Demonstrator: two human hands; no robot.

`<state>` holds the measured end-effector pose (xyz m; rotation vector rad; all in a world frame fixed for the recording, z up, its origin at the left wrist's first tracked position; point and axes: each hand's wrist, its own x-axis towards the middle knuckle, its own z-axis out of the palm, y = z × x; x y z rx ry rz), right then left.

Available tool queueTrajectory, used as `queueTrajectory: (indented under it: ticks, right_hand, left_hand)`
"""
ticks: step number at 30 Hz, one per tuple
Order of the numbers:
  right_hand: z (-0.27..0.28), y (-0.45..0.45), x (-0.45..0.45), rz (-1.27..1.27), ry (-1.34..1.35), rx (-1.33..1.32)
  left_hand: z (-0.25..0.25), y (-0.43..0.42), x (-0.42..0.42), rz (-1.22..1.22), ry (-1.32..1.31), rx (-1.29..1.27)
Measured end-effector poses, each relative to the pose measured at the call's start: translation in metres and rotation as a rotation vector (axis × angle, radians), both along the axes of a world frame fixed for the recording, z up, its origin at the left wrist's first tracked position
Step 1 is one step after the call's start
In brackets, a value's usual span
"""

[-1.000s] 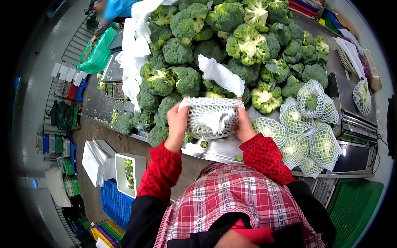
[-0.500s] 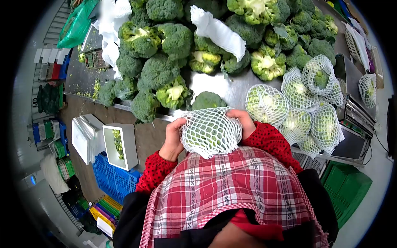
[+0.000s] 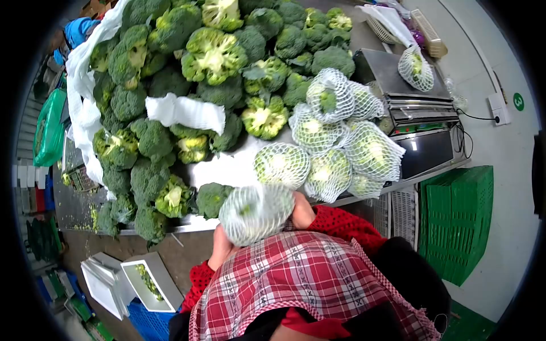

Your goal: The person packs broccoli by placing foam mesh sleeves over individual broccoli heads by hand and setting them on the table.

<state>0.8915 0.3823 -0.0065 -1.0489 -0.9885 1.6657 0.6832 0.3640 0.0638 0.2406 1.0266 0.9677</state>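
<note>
Close to my apron, both hands hold a broccoli head in white foam netting point(image 3: 257, 216), smeared by motion. My left hand point(image 3: 222, 248) is at its lower left side, with the fingers mostly hidden behind the net. My right hand point(image 3: 302, 212) is closed against its right side. Just beyond it, a loose broccoli head point(image 3: 212, 200) sits at the table's front edge. Several netted broccoli heads point(image 3: 328, 171) are heaped to the right. A bunched white net sleeve point(image 3: 186, 113) lies on the loose broccoli pile point(image 3: 153, 136).
A steel table point(image 3: 227, 169) carries the pile. A dark-topped steel machine point(image 3: 401, 74) stands at the right, with one netted head point(image 3: 416, 68) on top. Green crates point(image 3: 455, 221) are stacked below right. A white foam box point(image 3: 156, 278) stands low at the left.
My view has swung to the right, so the table's contents appear further left. The netted broccoli is still between my hands and now looks rounder and blurred.
</note>
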Motion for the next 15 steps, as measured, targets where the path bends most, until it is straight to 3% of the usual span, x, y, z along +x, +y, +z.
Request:
queueTrajectory:
  ticks: [1,3,5,9,13,14,15]
  right_hand:
    - [0.041,0.012,0.001,-0.211,0.287,-0.215]
    - [0.073,0.032,0.024,-0.414,0.323,0.105]
    - [0.085,0.052,0.069,-0.519,-0.064,0.34]
    - [0.116,0.083,0.156,-0.817,0.027,0.322]
    - [0.11,0.085,0.218,-1.038,-0.74,0.412]
    - [0.117,0.081,0.22,-1.068,-1.203,0.516]
    - [0.129,0.077,0.211,-1.064,-1.306,0.619]
  left_hand:
    - [0.004,0.018,0.02,0.051,-0.151,-0.147]
    - [0.013,0.049,0.069,-0.056,-0.238,-0.067]
    - [0.045,0.082,0.127,-0.08,-0.183,0.044]
    - [0.062,0.124,0.224,-0.296,-0.174,0.178]
    - [0.039,0.112,0.231,-0.98,0.151,0.389]
    - [0.029,0.108,0.215,-0.798,0.409,0.733]
    - [0.021,0.108,0.191,-0.585,0.668,1.061]
